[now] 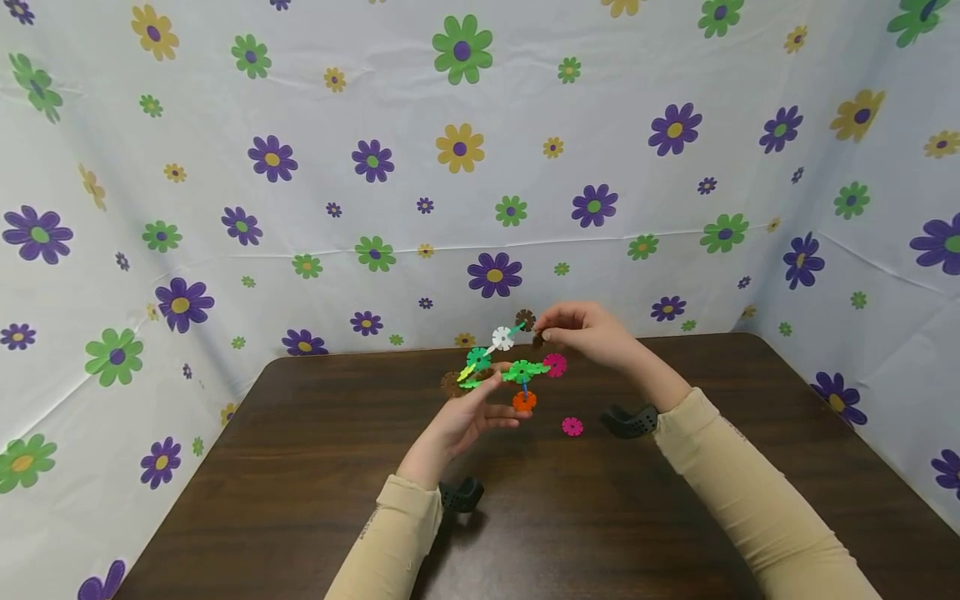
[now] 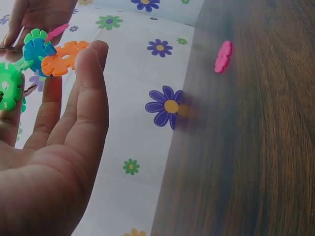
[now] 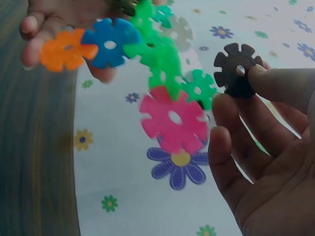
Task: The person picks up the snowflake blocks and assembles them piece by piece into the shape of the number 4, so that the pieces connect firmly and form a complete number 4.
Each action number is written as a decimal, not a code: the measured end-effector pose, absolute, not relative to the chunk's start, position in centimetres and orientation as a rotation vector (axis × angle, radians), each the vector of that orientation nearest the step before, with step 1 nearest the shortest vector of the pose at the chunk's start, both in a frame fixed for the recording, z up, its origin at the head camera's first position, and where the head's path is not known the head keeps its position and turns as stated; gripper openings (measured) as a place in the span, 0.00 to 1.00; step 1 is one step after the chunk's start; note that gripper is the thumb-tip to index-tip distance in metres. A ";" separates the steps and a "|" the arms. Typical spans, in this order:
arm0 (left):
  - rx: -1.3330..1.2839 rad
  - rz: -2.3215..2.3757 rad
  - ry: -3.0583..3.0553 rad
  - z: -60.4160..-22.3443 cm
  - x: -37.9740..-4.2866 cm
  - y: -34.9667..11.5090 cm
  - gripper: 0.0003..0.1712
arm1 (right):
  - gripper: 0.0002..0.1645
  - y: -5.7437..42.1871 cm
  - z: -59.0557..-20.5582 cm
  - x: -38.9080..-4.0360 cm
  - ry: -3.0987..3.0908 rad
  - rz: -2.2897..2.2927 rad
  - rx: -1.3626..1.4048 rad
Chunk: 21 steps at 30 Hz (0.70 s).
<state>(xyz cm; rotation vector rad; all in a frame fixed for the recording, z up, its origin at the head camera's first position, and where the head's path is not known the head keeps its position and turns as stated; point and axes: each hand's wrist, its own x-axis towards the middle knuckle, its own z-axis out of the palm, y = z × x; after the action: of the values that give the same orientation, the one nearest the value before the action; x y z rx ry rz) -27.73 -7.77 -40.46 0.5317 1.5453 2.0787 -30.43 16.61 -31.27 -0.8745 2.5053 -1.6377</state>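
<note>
Above the table, my left hand (image 1: pixel 467 418) holds a joined structure of notched plastic interlocking discs (image 1: pixel 521 372), thumb on top and fingers beneath. Its parts include an orange disc (image 3: pixel 68 49), a blue disc (image 3: pixel 111 43), green ones, a pink disc (image 3: pixel 174 119) and a white disc (image 1: pixel 502 337). A brown disc (image 1: pixel 525 320) stands at its upper right end. Just right of that end, my right hand (image 1: pixel 592 335) pinches a dark brown disc (image 3: pixel 237 68) between thumb and fingers. Whether this disc touches the structure is unclear. The left palm hides part of the structure.
A loose pink disc (image 1: pixel 572 427) lies on the dark wooden table (image 1: pixel 570 517), below and right of the structure. Behind and at both sides hangs a white flower-printed cloth (image 1: pixel 405 208). Dark straps (image 1: pixel 630 422) circle both wrists.
</note>
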 end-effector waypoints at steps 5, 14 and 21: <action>0.533 2.072 1.538 -40.5 -27.7 -7.8 0.34 | 0.10 15.4 -31.7 -30.6 2.386 -1.641 -0.979; 0.535 2.062 1.537 -40.5 -27.7 -7.7 0.33 | 0.09 14.6 -32.3 -31.2 2.333 -1.594 -1.021; 0.509 2.068 1.546 -40.8 -27.7 -7.6 0.36 | 0.09 14.3 -32.5 -31.6 2.350 -1.543 -1.034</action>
<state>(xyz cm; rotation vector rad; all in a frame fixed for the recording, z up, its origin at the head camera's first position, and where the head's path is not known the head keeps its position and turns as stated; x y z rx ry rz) -27.72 -7.59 -40.79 0.5091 1.5458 2.0680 -31.56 14.28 -32.51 -1.0335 2.3500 -1.5430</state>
